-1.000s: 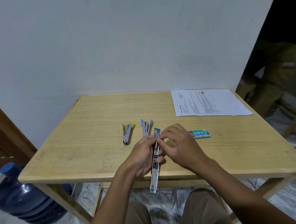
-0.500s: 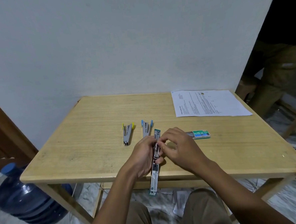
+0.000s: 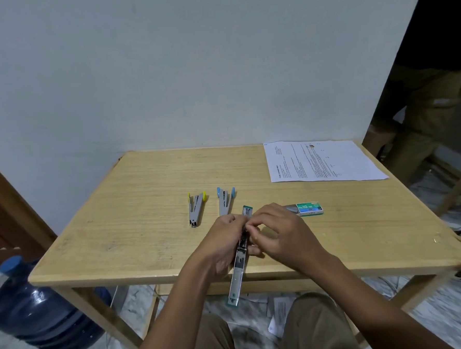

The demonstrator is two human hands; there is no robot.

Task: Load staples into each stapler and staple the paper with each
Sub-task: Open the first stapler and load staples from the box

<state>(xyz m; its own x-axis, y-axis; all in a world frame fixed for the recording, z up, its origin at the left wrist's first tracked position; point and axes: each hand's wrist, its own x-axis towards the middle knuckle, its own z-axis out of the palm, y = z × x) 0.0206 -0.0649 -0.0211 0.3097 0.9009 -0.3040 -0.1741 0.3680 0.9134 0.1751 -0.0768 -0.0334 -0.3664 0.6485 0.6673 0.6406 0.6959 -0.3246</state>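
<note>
— Since a second ago, our right hand (image 3: pixel 281 233) has drawn its fingertips in against the green stapler (image 3: pixel 240 257), just below the frame's centre.
— How do we hold it?
— Our left hand (image 3: pixel 223 245) wraps its middle; right fingers pinch its upper rail. Unfolded, it juts past the table (image 3: pixel 119 235) edge. Right of it sits the staple box (image 3: pixel 308 208), with the paper (image 3: pixel 320 160) at upper right.

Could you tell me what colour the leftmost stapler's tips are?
Leftmost stapler: yellow tips, head view.
</note>
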